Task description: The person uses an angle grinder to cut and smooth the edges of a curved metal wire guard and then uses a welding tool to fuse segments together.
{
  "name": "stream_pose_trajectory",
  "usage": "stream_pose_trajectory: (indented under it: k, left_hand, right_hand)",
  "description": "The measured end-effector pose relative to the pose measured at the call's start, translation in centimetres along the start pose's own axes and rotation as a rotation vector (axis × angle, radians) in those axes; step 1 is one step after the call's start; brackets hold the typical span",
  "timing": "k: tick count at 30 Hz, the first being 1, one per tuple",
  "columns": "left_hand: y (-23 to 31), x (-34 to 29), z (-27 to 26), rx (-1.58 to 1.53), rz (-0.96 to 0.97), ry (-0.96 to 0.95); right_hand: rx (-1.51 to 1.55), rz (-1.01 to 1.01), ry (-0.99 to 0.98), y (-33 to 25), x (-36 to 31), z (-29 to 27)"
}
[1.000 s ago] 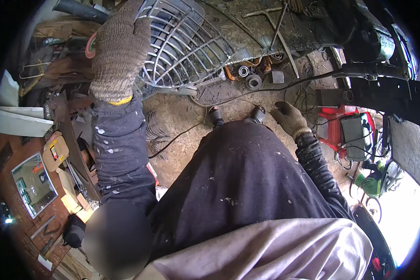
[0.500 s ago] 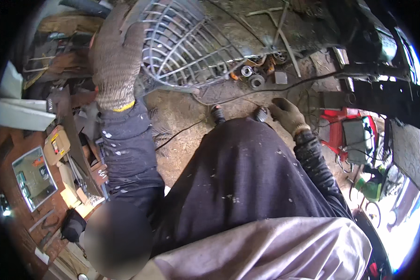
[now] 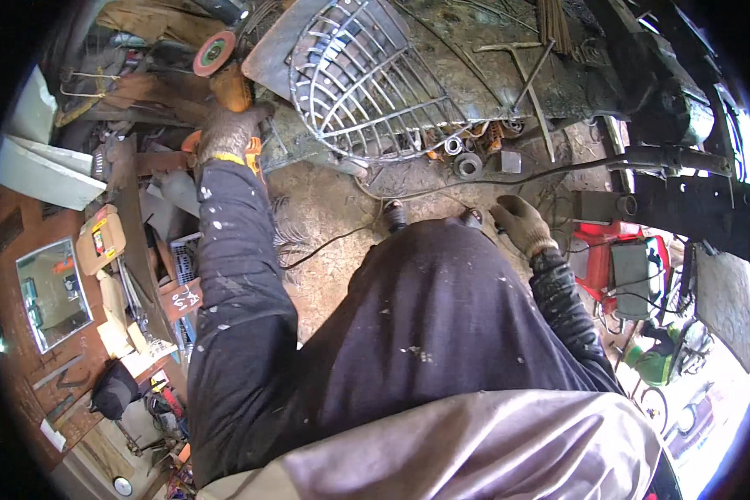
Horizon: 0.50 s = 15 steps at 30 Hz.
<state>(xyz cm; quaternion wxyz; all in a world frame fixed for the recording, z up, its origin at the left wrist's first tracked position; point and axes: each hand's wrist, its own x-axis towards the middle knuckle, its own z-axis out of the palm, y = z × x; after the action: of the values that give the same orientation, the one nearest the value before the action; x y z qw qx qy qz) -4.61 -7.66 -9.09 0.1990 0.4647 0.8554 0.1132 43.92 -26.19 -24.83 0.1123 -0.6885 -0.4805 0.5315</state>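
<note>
My left hand (image 3: 229, 133), in a knitted work glove, is wrapped around an orange angle grinder (image 3: 232, 90) at the workbench's left end. The grinder's round reddish disc (image 3: 215, 53) faces up beyond my fingers, and orange parts of its body show on either side of the glove. To the right of it, a rounded metal wire grille (image 3: 375, 92) lies on the bench, overhanging its near edge. A flat metal plate (image 3: 279, 52) sits by the grille's left side. My gloved right hand (image 3: 522, 225) hangs low beside my dark apron, its fingers loosely apart and holding nothing.
The dark workbench (image 3: 475, 79) carries metal rods (image 3: 521, 79). Beneath its edge lie metal rings (image 3: 467, 165) and a small block (image 3: 504, 162). A cable (image 3: 508, 179) crosses above the floor. A red stool (image 3: 596, 258) stands right; a framed mirror (image 3: 54, 296) lies left.
My left hand has come down from above the grille's left side and closed on the angle grinder. My view has shifted slightly; my right hand stays low by my side.
</note>
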Motion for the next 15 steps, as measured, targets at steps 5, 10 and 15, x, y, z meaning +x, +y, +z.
stream_pose_trajectory:
  k: [5,10,15]
  left_hand:
    - [-4.9,3.8,0.8,-0.340,0.062,-0.104]
    - [-5.4,-3.8,0.0,-1.014,0.161,0.082]
    - [-2.5,-10.8,-3.6,-1.397,0.529,-0.047]
  right_hand:
    - [-0.079,-0.054,0.086,-0.3,1.2,0.8]
    - [-0.032,-0.104,0.058,-4.9,-2.1,1.3]
    - [0.338,-0.516,-0.209,-13.8,-4.5,1.7]
